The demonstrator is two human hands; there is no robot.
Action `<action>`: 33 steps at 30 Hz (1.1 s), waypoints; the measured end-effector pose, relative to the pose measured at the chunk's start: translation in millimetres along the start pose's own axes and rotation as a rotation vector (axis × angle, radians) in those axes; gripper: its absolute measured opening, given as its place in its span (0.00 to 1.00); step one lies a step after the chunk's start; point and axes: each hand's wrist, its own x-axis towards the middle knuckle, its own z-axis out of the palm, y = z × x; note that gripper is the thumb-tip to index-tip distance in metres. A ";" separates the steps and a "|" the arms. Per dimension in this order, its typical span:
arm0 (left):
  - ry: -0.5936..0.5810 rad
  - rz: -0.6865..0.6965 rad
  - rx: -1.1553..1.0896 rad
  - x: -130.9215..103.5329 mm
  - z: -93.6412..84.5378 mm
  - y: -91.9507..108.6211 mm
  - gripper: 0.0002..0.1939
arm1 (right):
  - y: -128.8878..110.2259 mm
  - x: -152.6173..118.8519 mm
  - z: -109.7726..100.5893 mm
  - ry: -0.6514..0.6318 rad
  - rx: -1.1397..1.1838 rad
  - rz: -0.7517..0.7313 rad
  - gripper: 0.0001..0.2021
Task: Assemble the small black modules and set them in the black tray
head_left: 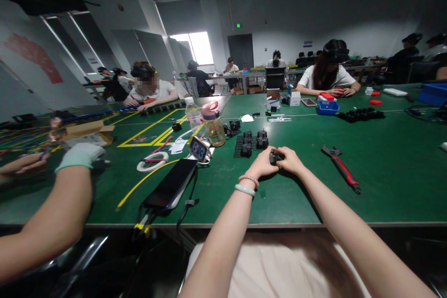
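Both of my hands meet over the green table around a small black plastic part [273, 158]. My left hand [262, 164] grips it from the left; a beaded bracelet and a pale bangle circle that wrist. From the other side, the fingers of my right hand [290, 160] are closed on the same part. Just beyond them stand several similar black parts [246, 149] on a black grid-like rack [239, 147]. An adjustable wrench [340, 167] with red and black handles lies right of my right hand.
Left of my hands are a phone [171, 185], a small clock display [199, 150], a yellow cable [146, 180], a pink-lidded bottle [214, 125] and a clear bottle [193, 114]. A co-worker's gloved hand [82, 154] works at far left. Across the table, a person sits near a blue bin [328, 107].
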 end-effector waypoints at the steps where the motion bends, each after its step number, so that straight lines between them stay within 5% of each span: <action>1: 0.002 0.000 -0.004 0.1 0.5 -0.9 0.28 | 0.1 0.1 0.1 -0.002 0.001 0.003 0.12; 14: -0.006 0.003 -0.010 3.5 5.2 -14.3 0.34 | 1.6 0.4 3.1 0.003 -0.007 0.042 0.10; 26: -0.003 -0.038 -0.003 2.9 6.1 -18.0 0.33 | 15.2 -7.7 3.6 -0.059 -0.149 0.059 0.23; 33: -0.007 -0.045 0.013 0.5 7.8 -18.0 0.34 | 18.2 -10.1 4.2 -0.054 -0.205 0.109 0.18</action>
